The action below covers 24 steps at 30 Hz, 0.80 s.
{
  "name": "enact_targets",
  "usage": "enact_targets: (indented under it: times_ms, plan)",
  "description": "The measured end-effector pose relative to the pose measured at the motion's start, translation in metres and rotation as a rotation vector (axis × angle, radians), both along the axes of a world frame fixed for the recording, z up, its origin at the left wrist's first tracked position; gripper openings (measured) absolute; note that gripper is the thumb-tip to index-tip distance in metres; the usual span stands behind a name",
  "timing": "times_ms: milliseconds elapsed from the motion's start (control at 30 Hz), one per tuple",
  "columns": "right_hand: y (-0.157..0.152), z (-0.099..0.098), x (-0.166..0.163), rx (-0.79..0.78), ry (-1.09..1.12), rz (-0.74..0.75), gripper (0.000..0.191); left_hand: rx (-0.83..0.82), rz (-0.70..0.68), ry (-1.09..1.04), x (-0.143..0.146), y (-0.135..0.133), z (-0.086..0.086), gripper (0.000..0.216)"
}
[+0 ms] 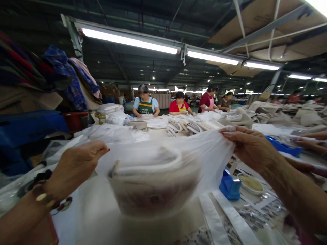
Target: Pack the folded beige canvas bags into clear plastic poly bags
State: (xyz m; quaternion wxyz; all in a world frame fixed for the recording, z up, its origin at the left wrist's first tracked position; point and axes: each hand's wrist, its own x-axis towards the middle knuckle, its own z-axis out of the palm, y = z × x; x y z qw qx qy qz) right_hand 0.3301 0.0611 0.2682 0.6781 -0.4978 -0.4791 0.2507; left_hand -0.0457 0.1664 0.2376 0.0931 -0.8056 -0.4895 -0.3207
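My left hand and my right hand each pinch an upper corner of a clear plastic bag and hold it stretched up between them above the table. Inside the bag hangs a folded cream cloth bag with rope handles, blurred. My left wrist wears a beaded bracelet.
A blue tape dispenser and a small round dish stand under my right hand, with white strips beside them. Stacks of folded cloth bags cover the table. Several people work at the far side; another person's hands reach in at right. Fabric piles up at left.
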Motion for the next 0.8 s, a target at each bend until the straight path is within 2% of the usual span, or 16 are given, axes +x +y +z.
enact_targets:
  times_ms: [167,233,300,400,467,533,633,700,800]
  plan:
    - [0.007,-0.008,0.001,-0.058,0.197,0.041,0.019,-0.225,0.066,0.066,0.001,0.002,-0.007,0.028]
    - [0.006,-0.012,0.003,-0.064,0.225,0.056,0.020,-0.231,0.092,0.155,0.000,0.000,-0.010,0.030]
    - [0.003,-0.013,0.004,-0.065,0.234,0.065,0.020,-0.146,0.096,0.233,0.004,-0.004,-0.008,0.031]
    - [-0.002,-0.010,0.002,-0.064,0.234,0.079,0.021,-0.026,-0.106,0.222,0.023,-0.008,-0.003,0.036]
    - [-0.004,-0.007,0.000,-0.047,0.215,0.076,0.022,-0.040,-0.272,0.172,0.045,-0.007,-0.002,0.042]
    - [-0.007,-0.006,-0.002,-0.021,0.164,0.063,0.023,-0.111,-0.377,0.170,0.068,-0.003,-0.002,0.040]
    - [-0.009,-0.008,0.001,-0.006,0.087,0.049,0.024,-0.192,-0.471,0.224,0.093,0.004,-0.004,0.019]
    - [-0.011,-0.013,0.008,-0.023,0.102,0.037,0.026,-0.193,-0.496,0.196,0.101,0.006,-0.006,0.022]
    - [-0.013,-0.020,0.022,-0.103,0.075,-0.017,0.026,-0.122,-0.499,0.025,0.100,0.006,-0.009,0.024]
